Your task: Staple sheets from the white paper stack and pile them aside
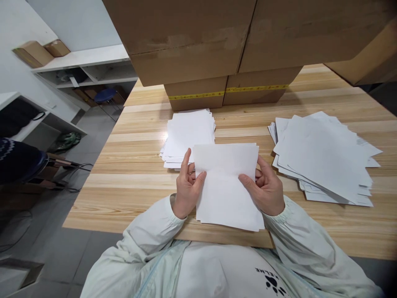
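Just above the near edge of the tabletop (130, 174), the left hand (187, 188) and right hand (265, 188) pinch the side edges of a white sheet (225, 186) between two paper stacks.

Bright, even light falls from overhead and casts only faint, soft shadows. A pale sheen of glare lies on the striped light-wood worktop (136, 165) near the small stack of white paper sheets (189, 134). Focus is sharp at the centre. Wide-angle distortion bends the big brown cardboard boxes (192, 37) and stretches the edges, where corners darken.
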`<state>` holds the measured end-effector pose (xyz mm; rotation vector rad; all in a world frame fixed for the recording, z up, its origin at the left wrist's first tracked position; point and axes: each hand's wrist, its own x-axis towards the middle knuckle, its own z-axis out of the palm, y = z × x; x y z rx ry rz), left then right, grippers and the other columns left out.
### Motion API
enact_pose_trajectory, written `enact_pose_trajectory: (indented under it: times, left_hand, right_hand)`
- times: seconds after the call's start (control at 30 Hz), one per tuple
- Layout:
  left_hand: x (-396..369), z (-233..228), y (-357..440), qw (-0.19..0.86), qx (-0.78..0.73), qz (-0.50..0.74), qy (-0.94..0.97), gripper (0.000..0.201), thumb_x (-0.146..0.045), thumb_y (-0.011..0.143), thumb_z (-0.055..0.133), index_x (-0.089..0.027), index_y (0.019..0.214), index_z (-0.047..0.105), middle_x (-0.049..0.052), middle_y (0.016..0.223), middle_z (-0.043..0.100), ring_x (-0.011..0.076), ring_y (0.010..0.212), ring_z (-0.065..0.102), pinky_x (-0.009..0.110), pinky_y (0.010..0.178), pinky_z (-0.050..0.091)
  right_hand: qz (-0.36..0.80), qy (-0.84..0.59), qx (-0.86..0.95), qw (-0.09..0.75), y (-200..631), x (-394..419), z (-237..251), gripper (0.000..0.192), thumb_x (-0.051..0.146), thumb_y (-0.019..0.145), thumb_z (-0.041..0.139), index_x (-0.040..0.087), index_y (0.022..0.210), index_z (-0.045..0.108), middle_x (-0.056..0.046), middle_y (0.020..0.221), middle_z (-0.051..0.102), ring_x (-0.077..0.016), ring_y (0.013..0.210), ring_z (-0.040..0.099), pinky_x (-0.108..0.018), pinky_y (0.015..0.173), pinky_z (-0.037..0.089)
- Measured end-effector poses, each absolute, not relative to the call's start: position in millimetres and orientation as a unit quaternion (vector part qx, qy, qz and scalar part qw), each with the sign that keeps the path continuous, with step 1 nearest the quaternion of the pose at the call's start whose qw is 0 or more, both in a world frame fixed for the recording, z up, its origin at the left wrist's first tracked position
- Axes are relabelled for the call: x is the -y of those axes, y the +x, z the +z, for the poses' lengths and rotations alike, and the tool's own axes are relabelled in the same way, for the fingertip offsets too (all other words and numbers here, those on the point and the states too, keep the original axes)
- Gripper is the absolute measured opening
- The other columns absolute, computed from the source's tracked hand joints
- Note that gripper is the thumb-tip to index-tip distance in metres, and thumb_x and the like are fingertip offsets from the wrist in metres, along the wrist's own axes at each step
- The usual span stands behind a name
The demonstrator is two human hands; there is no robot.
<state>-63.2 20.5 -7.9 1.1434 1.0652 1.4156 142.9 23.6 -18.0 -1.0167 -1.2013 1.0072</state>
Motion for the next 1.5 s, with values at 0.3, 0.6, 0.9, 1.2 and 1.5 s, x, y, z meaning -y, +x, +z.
enact_pose_trajectory:
  times: [0.3,0.6,0.9,1.2,1.5]
  left_hand:
    - [-20,-2,-62,0.532,-0.435,0.582,0.435,0.096,-0.030,0.088,0.072,-0.030,0.161,0.011,0.014,0.133,0.067,0.0124,0.081,0.073,0.022,0.071,0.059]
    - [-17,-1,-63,0.533,-0.439,0.574,0.439,0.084,-0.031,0.089,0.071,-0.032,0.159,0.024,0.010,0.134,0.067,0.0083,0.073,0.069,0.020,0.068,0.057]
    - [-16,-7,-62,0.474,-0.469,0.583,0.464,0.065,-0.031,0.087,0.073,-0.030,0.147,0.048,0.010,0.124,0.070,0.0073,0.065,0.063,0.019,0.058,0.053]
    - [-22,-3,-61,0.516,-0.466,0.603,0.390,0.036,-0.042,0.080,0.079,-0.020,0.104,0.064,-0.002,0.069,0.070,0.0090,0.057,0.060,0.019,0.057,0.049]
    - [-21,4,-64,0.526,-0.491,0.591,0.365,0.079,-0.041,0.079,0.080,-0.018,0.146,0.046,-0.006,0.059,0.065,0.0058,0.046,0.047,0.017,0.047,0.038]
  right_hand:
    - [0.432,-0.442,0.519,0.590,146,-22,-18,0.072,0.018,0.082,0.076,0.024,0.149,0.049,-0.008,0.102,0.079,-0.0120,0.071,0.074,-0.018,0.060,0.059]
    - [0.430,-0.451,0.518,0.587,146,-22,-19,0.075,0.018,0.082,0.076,0.025,0.151,0.046,-0.007,0.101,0.080,-0.0124,0.071,0.075,-0.019,0.060,0.060]
    - [0.419,-0.449,0.530,0.584,147,-21,-22,0.075,0.019,0.083,0.076,0.025,0.151,0.045,-0.009,0.105,0.079,-0.0129,0.072,0.075,-0.020,0.061,0.060]
    - [0.261,-0.483,0.589,0.593,147,-22,-24,0.071,0.018,0.084,0.072,0.027,0.150,0.048,-0.008,0.111,0.077,-0.0113,0.076,0.072,-0.020,0.067,0.059]
    - [0.213,-0.522,0.594,0.574,146,-20,-21,0.069,0.020,0.084,0.071,0.025,0.150,0.049,-0.005,0.105,0.078,-0.0087,0.066,0.065,-0.019,0.061,0.056]
